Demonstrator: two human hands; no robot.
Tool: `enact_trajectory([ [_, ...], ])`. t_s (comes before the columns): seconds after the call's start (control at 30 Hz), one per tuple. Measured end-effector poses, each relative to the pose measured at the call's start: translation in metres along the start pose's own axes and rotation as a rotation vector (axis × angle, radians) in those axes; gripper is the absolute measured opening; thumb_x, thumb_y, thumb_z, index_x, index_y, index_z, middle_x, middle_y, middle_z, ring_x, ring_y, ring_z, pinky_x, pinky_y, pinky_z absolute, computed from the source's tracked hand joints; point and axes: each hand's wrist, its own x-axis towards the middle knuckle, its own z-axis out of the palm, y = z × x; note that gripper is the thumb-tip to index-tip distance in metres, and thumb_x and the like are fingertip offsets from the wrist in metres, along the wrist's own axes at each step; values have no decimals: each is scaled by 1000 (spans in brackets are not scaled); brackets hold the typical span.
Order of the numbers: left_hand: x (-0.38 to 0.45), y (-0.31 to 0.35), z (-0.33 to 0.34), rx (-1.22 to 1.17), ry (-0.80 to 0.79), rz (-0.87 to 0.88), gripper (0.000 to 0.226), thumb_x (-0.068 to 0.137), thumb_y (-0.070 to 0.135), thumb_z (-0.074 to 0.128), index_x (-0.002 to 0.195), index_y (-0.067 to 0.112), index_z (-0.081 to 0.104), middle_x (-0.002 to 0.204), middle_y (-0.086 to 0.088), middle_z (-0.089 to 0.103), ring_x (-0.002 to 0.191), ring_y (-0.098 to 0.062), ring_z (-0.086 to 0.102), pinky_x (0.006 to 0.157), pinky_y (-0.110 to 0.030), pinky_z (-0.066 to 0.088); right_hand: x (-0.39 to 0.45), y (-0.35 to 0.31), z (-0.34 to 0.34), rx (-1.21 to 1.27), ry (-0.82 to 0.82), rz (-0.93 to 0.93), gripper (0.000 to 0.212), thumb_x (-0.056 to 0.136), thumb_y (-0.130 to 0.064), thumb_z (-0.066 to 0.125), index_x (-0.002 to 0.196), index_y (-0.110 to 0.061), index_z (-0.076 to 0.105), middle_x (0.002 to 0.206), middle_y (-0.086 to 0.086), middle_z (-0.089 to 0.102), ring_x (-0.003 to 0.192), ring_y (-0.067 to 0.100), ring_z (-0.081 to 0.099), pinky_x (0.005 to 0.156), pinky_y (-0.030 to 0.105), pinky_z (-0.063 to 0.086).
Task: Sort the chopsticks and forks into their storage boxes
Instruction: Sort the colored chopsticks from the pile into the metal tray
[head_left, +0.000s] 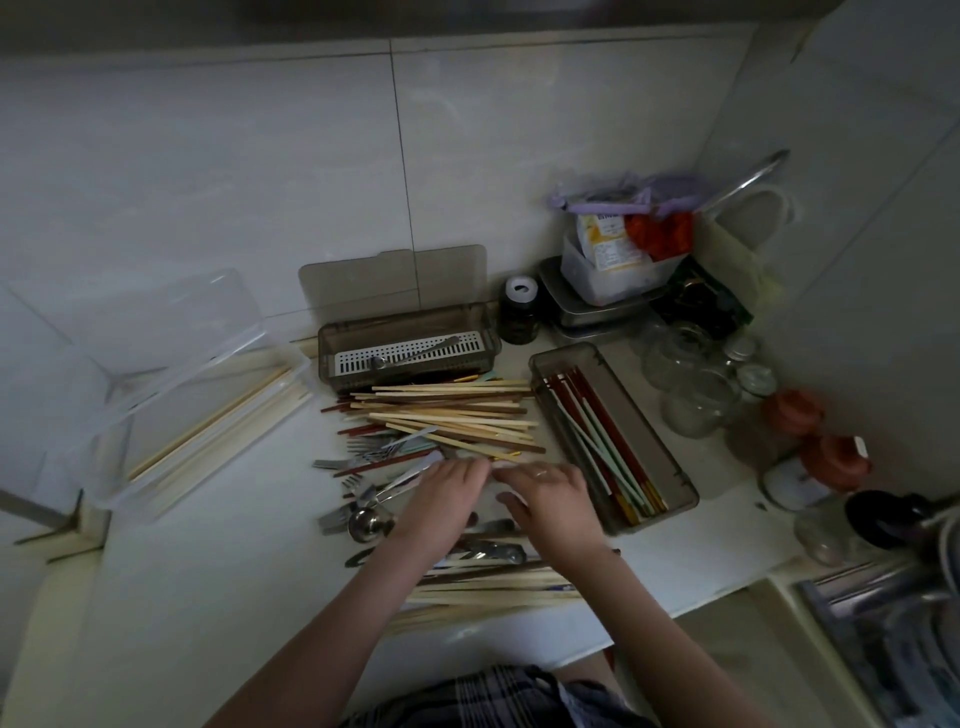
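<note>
A heap of pale wooden chopsticks (452, 410) lies mid-counter, with several metal forks (363, 451) and a round spoon (366, 522) at its left front. More wooden chopsticks (488, 587) lie under my forearms. My left hand (447, 493) and right hand (550, 501) rest side by side on the heap's near edge, fingers stretched and fingertips almost meeting; nothing shows in either grasp. A clear box (119, 483) at left holds pale chopsticks. A grey box (410, 335) with a white slotted tray holds one metal utensil. Another grey box (670, 467) at right holds red, white and green chopsticks.
Glass jars (696, 384) and orange-lidded jars (831, 460) crowd the right side. Stacked containers (608, 280) and a dark jar (519, 312) stand at the back corner by the tiled wall. A sink (883, 634) lies at lower right.
</note>
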Motion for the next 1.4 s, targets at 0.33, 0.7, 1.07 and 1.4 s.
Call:
enact_trajectory([
  [0.33, -10, -27, -13, -110, 110, -280, 14, 90, 8, 55, 103, 10, 52, 97, -2, 58, 83, -11, 54, 72, -26, 48, -8, 52, -34, -2, 321, 363, 77, 78, 11, 46, 142, -30, 38, 118, 11, 56, 107, 33, 52, 91, 49, 44],
  [0.7, 16, -19, 10, 154, -298, -87, 47, 92, 23, 50, 137, 14, 40, 149, -1, 34, 137, -17, 25, 114, -34, 17, 3, 85, -32, 128, -340, 601, 54, 98, -14, 39, 148, -29, 24, 144, 17, 35, 118, 31, 52, 99, 40, 46],
  [1.07, 27, -1, 16, 282, -336, -61, 44, 85, 1, 49, 128, 7, 40, 129, -12, 47, 123, -28, 33, 103, -38, 30, -10, 49, -22, 34, 222, 307, 61, 74, 14, 55, 130, -9, 56, 131, 9, 56, 122, 29, 50, 102, 47, 43],
  [1.4, 5, 14, 9, 206, -194, 26, 36, 89, 13, 27, 121, 6, 42, 133, -13, 40, 129, -28, 29, 108, -38, 24, -8, 5, 19, -1, -178, 44, 29, 95, -20, 46, 122, -24, 58, 106, 2, 65, 98, 21, 60, 83, 31, 43],
])
